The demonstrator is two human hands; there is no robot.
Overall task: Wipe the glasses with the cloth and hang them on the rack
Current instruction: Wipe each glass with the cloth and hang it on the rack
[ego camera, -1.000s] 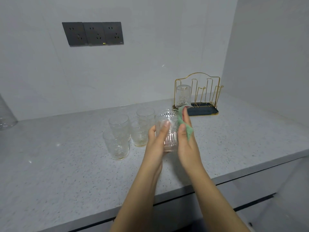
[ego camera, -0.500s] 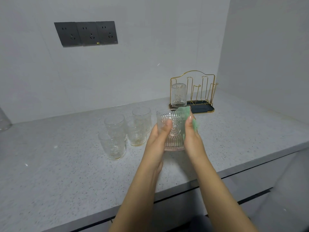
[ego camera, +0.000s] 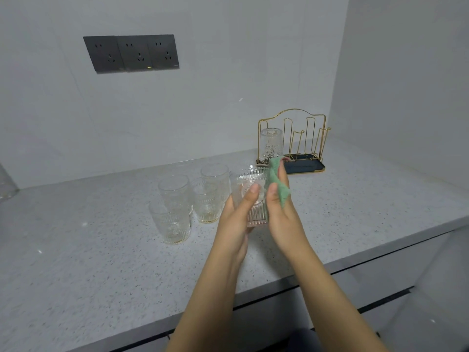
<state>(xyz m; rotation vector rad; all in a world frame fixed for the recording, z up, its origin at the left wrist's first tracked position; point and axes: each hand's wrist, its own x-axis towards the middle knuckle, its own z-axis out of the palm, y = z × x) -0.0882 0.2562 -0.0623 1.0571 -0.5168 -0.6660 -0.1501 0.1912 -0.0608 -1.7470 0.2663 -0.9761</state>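
Item in hand: one pressed-glass tumbler (ego camera: 250,199), held just right of frame centre, above the countertop (ego camera: 76,262), mouth tipped toward the wearer. The left hand (ego camera: 236,217) wraps its side wall, thumb laid across the near face. The right hand (ego camera: 278,207) is closed on a green cloth (ego camera: 275,181), thumb and fingers pinching the fabric against the tumbler's right wall and rim.

Handling, judged: rigid, brittle, moderately weighty for its size. The vertical ribbing low on the body gives fingers purchase; the smoother band near the rim would slip sooner, especially if damp. Best held around the ribbed mid-body, not by the rim alone.

Cloth: soft, thin, limp, matte, folding freely; one corner hangs past the right hand's fingers.

Stock awaiting wiping: four upright tumblers (ego camera: 173,193) of the same pattern, clustered left of the held one, close together, some seemingly touching. Clear, embossed medallion above fluted base.

Rack (ego camera: 308,138): gold wire frame with upright loops on a dark tray base, standing near the wall corner, right of centre. One hung tumbler (ego camera: 271,144) sits inverted over its leftmost loop; the other loops are bare. A knock of glass on wire is the likely hazard there.

Surroundings: speckled grey stone-like countertop, smooth; pale tiled wall; three dark wall sockets (ego camera: 132,53), upper left.
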